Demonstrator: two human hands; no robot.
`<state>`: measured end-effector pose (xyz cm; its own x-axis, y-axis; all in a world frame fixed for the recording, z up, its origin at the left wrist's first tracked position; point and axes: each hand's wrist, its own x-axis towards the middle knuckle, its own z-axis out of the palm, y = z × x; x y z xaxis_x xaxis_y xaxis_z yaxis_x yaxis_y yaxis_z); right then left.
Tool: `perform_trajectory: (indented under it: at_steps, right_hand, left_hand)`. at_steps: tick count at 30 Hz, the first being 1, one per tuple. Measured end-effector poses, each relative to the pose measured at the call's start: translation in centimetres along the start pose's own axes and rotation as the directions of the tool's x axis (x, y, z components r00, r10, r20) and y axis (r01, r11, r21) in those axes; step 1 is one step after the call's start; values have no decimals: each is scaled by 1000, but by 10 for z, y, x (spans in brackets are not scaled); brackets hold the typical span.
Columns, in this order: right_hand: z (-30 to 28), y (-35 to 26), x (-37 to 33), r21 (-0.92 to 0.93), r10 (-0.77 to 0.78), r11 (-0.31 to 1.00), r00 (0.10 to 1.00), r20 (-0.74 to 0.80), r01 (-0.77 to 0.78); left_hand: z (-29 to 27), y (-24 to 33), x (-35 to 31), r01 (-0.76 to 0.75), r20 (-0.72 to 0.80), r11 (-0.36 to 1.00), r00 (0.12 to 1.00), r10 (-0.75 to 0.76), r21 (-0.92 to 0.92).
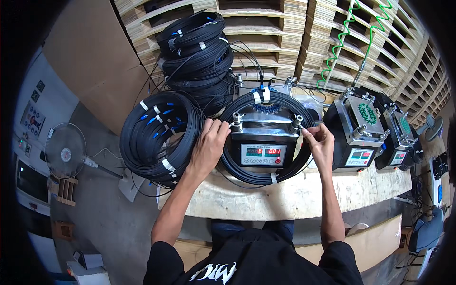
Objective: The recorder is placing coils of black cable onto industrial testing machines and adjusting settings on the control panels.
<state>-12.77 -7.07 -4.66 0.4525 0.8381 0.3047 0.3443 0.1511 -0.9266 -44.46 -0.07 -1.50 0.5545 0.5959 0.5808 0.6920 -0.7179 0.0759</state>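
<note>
In front of me a black polishing machine (263, 164) with a lit digital display stands on a wooden table. A coil of black cable (247, 178) with white ties rings it, and blue connectors (266, 109) are set in its metal top plate. My left hand (210, 142) is closed at the small lever of the front-left clamp post (236, 121), beside a stack of cable coils. My right hand (320, 145) pinches the lever of the front-right clamp post (297, 122). The fingers partly cover both levers.
Cable coils with blue connectors (159, 142) are stacked at left, with a taller stack of coils (197, 57) behind. Two similar machines (356, 128) stand at right. Wooden pallets (266, 28) rise behind the table (228, 204). Green coiled hoses (338, 45) hang down; a fan (65, 151) stands left.
</note>
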Motion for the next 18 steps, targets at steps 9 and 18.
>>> perform_trajectory:
  at_steps: [9,18]
  right_hand:
    - [-4,4,-10,30,-47,998,998,30,46]
    - [-4,15,38,8,-171,985,982,-82,172]
  left_hand:
    - [11,0,-8,240,-191,927,934,-301,-288]
    - [43,-36,53,422,84,598,857,-509,-681]
